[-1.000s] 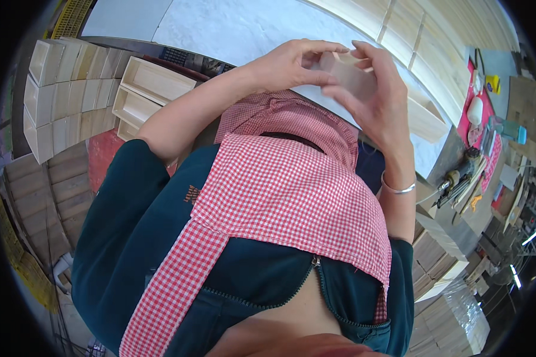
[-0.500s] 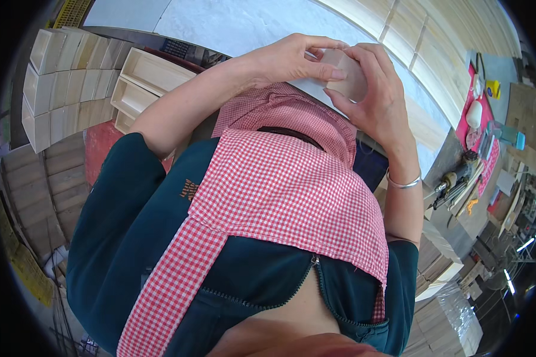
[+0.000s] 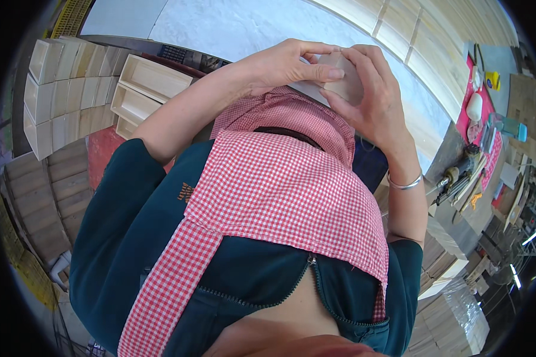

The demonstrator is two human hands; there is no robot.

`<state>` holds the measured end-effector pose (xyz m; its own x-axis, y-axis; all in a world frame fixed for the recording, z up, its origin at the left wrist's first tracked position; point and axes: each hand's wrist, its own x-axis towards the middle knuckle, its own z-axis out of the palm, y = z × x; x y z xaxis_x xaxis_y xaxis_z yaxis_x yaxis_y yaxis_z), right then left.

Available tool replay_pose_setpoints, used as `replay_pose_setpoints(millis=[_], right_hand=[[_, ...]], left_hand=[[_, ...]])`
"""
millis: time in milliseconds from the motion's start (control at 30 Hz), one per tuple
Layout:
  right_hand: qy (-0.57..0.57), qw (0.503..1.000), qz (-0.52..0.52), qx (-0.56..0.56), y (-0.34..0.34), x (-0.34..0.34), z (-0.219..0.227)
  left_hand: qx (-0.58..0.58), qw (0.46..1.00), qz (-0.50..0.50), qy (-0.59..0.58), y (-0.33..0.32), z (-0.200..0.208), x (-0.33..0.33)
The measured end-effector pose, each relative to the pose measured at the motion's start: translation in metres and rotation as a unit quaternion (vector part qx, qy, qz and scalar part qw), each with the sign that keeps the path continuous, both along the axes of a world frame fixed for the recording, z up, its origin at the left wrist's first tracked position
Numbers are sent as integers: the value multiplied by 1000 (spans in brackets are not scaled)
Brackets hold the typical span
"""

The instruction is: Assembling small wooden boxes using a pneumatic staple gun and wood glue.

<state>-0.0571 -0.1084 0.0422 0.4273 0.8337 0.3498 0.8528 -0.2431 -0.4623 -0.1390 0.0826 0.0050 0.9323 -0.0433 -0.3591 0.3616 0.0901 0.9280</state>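
Fingers of my left hand (image 3: pixel 289 64) and right hand (image 3: pixel 380 102) grip pale block (image 3: pixel 347 87) beside white tabletop (image 3: pixel 220 27). Probably light, stiff; opposite sides suit holding.

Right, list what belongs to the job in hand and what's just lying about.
Belongs:
pale wooden piece, held between left hand and right hand
open wooden boxes, probably

Lying about, apparently:
yellow item
white rounded item
blue-lidded container

Tube lights (image 3: pixel 515 276) glow at lower right; a pale mottled worktable (image 3: pixel 220 30) curves above.
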Motion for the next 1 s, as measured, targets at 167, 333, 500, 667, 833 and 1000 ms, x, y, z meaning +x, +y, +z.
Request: replay_pose_setpoints(millis=[167,333,500,667,833,1000], right_hand=[[9,1000,11,14,-3,3,-2],[-20,1000,15,9,-3,4,7],[-42,999,-11,-4,-7,-5,24],[1,989,-127,78,-8,-23,22],[-11,968,-213,133,-4,-30,14],[-31,955,-224,190,-9,-31,9]], left_hand=[[-8,1000,-1,-2,-1,3,1],[-11,1000,3,0,-4,9,1],[24,996,6,-86,-3,4,4],[183,951,9,-247,-9,7,8],[274,918,-13,-285,-14,34,9],[298,913,-59,-273,-20,43,10]])
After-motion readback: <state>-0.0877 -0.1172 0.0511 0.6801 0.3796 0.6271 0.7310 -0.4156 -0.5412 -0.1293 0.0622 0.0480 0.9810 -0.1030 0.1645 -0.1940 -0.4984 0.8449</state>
